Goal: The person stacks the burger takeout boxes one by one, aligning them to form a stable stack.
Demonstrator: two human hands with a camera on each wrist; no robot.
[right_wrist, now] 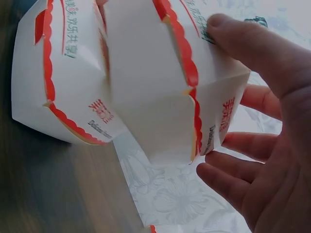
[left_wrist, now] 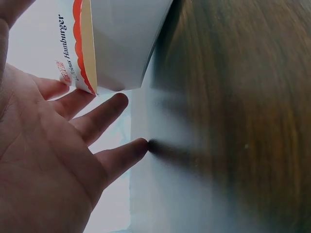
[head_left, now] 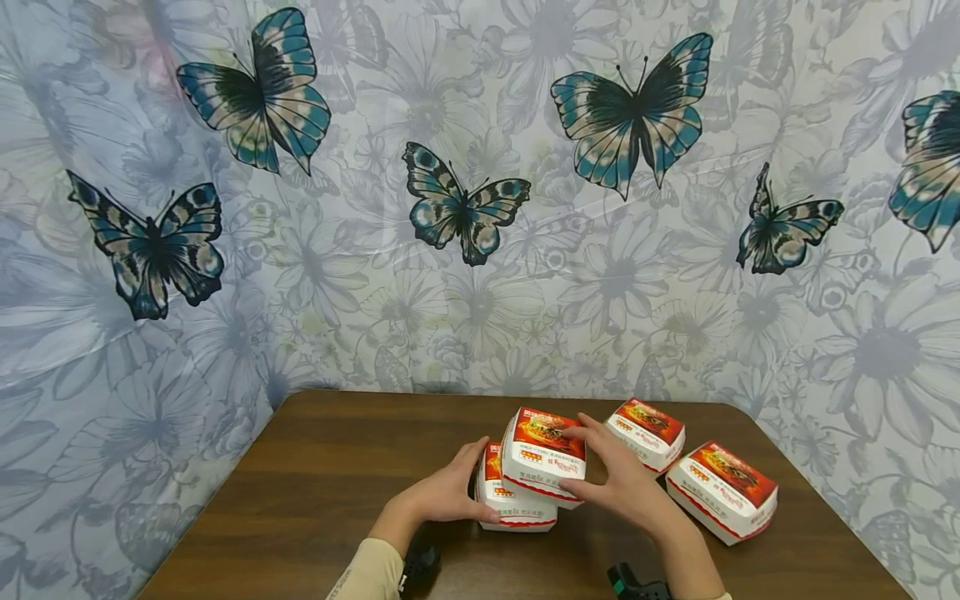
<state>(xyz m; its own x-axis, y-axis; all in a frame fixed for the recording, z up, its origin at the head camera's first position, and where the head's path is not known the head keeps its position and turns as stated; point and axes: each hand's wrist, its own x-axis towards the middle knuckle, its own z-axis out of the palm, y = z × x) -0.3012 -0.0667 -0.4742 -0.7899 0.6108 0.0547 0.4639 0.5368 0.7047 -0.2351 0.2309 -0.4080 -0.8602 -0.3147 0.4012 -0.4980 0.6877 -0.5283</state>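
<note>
A white hamburger box [head_left: 521, 512] with a red scalloped trim stands on the table, partly covered by a second hamburger box [head_left: 546, 454]. My left hand [head_left: 442, 492] holds the lower box from its left side, thumb at the front corner and fingers toward the back. The right hand [head_left: 618, 479] grips the upper box by its right side, thumb on the near side and fingers on the far side. In the right wrist view, this upper box [right_wrist: 146, 82] is tilted against the lower one [right_wrist: 73, 77]. The lower box's underside is hidden.
Two more hamburger boxes stand on the right of the brown wooden table [head_left: 337, 450]: one farther back [head_left: 647, 433], another nearer [head_left: 723, 492]. Behind the table hangs a floral wall covering [head_left: 322, 333] with butterflies.
</note>
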